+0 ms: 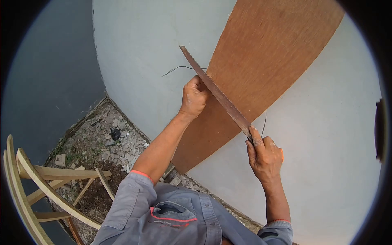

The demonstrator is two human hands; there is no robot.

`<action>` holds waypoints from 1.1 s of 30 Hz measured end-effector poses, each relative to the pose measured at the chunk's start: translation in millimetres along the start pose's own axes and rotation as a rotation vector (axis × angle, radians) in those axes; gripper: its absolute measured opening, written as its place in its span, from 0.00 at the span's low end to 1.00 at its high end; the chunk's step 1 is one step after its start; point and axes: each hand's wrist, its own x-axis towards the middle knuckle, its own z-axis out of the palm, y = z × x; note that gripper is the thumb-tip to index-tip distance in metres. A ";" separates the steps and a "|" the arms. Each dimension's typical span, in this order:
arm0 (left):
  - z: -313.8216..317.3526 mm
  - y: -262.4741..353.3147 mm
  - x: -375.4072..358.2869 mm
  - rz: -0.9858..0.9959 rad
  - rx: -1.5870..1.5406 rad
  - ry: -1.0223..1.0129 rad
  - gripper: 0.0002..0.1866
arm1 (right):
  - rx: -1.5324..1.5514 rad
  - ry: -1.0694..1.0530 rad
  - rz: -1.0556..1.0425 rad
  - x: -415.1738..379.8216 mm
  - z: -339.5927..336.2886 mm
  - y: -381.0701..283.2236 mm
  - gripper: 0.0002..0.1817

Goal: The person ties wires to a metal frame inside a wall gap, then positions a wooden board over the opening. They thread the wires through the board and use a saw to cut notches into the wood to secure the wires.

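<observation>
My right hand (265, 157) is wrapped round the handle of a handsaw (222, 98), with the index finger stretched along the blade and a bit of orange showing at the palm. The long, rust-brown blade lies slantwise across a brown plywood board (273, 45), its tip past the board's left edge. Just below the blade, my left hand (194, 98) grips that left edge; its fingertips are partly hidden by the saw and the board. A thin dark wire (175, 68) sticks out on the left, and another wire piece (264, 122) shows at the right edge.
A pale grey wall (322, 134) stands behind the board. A wooden frame of battens (61, 174) is at the lower left. Rubble and soil (114, 139) cover the ground at the wall's foot, beside a darker grey surface (53, 73).
</observation>
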 end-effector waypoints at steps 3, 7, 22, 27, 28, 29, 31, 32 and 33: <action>-5.2 1.2 5.7 -0.108 -0.068 0.001 0.11 | -0.016 -0.041 -0.005 -41.3 -12.7 19.0 0.28; 0.1 -10.9 4.5 -0.052 0.056 -0.036 0.11 | 0.017 -0.026 0.069 -46.6 -21.8 23.3 0.28; -0.8 -13.0 8.2 -0.044 0.049 0.025 0.08 | 0.001 -0.098 0.022 -12.1 -7.7 4.4 0.28; -0.6 -2.5 6.6 -0.127 -0.054 -0.016 0.08 | 0.045 -0.076 0.037 -49.4 -21.8 20.2 0.29; 0.7 -3.5 9.1 -0.180 -0.014 -0.045 0.08 | 0.006 -0.107 0.026 -60.7 -32.8 22.4 0.28; 1.0 -12.7 10.8 -0.139 0.142 -0.073 0.10 | -0.032 -0.142 0.034 -68.5 -38.9 20.6 0.28; -2.1 -18.5 11.5 -0.107 0.082 -0.035 0.07 | 0.002 -0.122 0.070 -55.5 -30.7 18.9 0.28; -0.1 -16.5 13.1 -0.070 0.024 0.003 0.06 | 0.037 -0.095 0.106 -45.2 -23.7 16.8 0.28; 1.4 -15.8 14.2 -0.072 0.030 -0.011 0.06 | 0.040 -0.091 0.121 -31.4 -11.0 12.2 0.28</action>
